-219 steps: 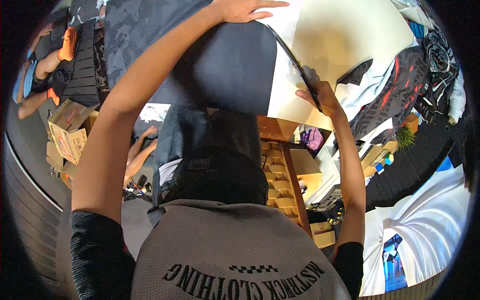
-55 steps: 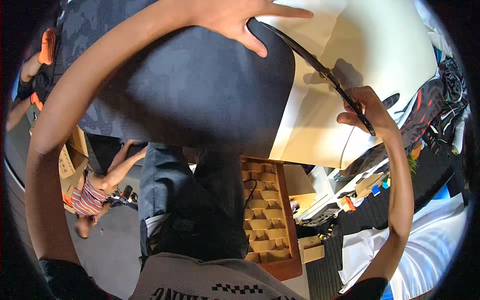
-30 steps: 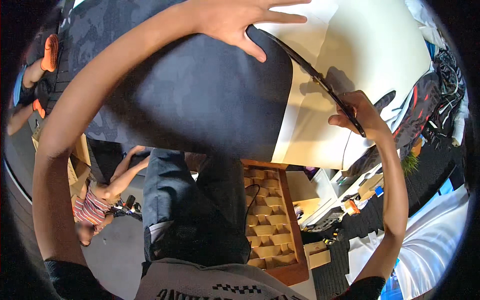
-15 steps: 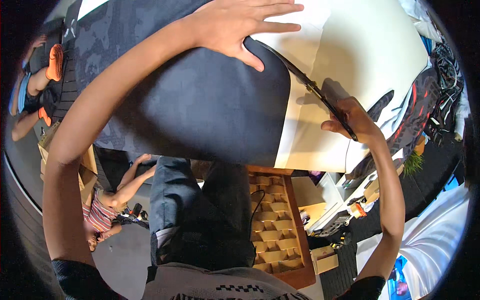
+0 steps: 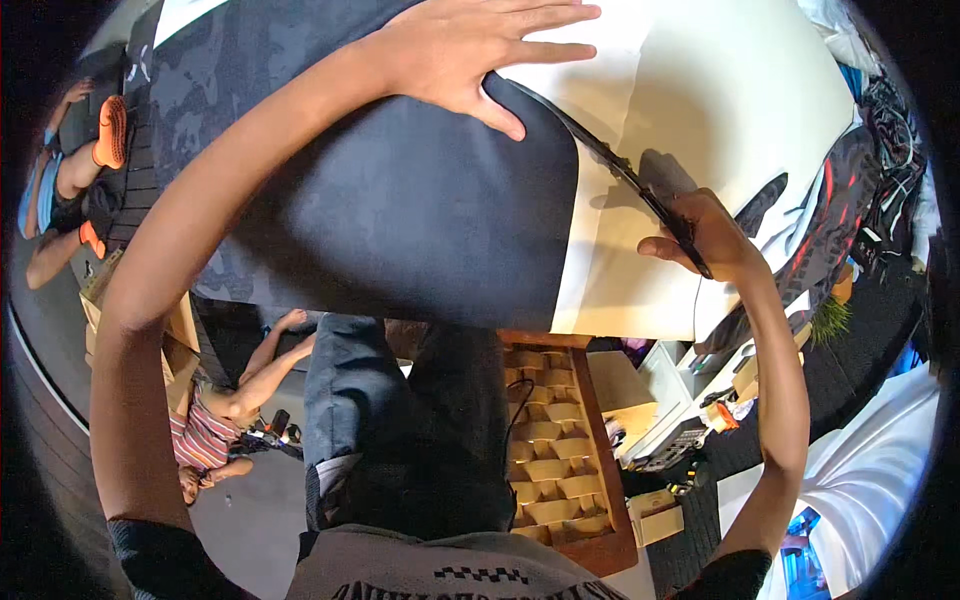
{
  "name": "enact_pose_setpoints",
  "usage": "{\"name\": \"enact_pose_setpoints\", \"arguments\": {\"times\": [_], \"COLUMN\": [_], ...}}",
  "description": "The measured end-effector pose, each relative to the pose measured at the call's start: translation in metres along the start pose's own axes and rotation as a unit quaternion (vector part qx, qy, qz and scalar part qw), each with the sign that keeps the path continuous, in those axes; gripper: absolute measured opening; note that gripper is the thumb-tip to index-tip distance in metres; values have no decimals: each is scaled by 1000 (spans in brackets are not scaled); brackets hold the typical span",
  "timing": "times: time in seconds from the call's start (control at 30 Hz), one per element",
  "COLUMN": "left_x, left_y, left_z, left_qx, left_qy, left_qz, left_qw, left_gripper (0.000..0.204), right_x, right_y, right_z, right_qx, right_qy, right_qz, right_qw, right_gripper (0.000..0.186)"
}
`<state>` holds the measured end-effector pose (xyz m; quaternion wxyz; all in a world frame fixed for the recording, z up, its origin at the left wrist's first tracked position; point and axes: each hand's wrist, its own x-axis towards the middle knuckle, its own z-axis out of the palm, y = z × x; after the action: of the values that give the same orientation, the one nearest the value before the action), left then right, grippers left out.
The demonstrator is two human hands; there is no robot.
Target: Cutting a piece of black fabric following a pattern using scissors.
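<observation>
Dark, faintly camouflage-patterned fabric (image 5: 420,220) lies over a pale board-like surface (image 5: 760,70), its right edge curving. My left hand (image 5: 480,50) rests on it with fingers spread, thumb on the fabric and fingertips reaching over the pale surface. My right hand (image 5: 705,235) grips the near end of a long, thin black tool (image 5: 640,185), its thumb sticking out leftward. Seen edge-on, the tool looks like scissors; its far end runs along the fabric's upper right edge, close to my left hand. The right fingers are partly hidden behind it.
Below the work surface's front edge is a woven-top wooden stool (image 5: 555,450), beside my legs (image 5: 350,390). Dark red-marked fabric (image 5: 830,220) and tangled cables (image 5: 895,130) lie at right. Cardboard boxes (image 5: 180,345) stand at left, near a person in a striped shirt (image 5: 205,435) and another with orange socks (image 5: 110,135).
Both hands keep nearly the same places. The black tool and right hand have shifted very slightly left, along with a small shift of the whole view.
</observation>
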<state>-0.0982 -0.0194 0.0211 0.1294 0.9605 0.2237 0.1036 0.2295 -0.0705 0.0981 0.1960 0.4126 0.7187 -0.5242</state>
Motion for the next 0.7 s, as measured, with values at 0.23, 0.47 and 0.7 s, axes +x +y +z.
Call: {"name": "enact_pose_setpoints", "arguments": {"times": [0.23,0.47,0.7], "left_x": [2,-11,-20], "left_y": [-5,-13,-37], "left_z": [-4,-27,-4], "left_qx": [-44,-71,-27], "left_qy": [51,-77,25], "left_qz": [8,-24,63], "left_qw": [998,994,997], "left_gripper": [88,84,84], "right_x": [-2,-3,10], "right_y": [0,-13,-18], "right_z": [6,7,2], "right_qx": [32,62,52], "right_qy": [47,19,-4], "right_qz": [-35,14,50], "right_qw": [998,998,997], "right_gripper": [48,51,56]}}
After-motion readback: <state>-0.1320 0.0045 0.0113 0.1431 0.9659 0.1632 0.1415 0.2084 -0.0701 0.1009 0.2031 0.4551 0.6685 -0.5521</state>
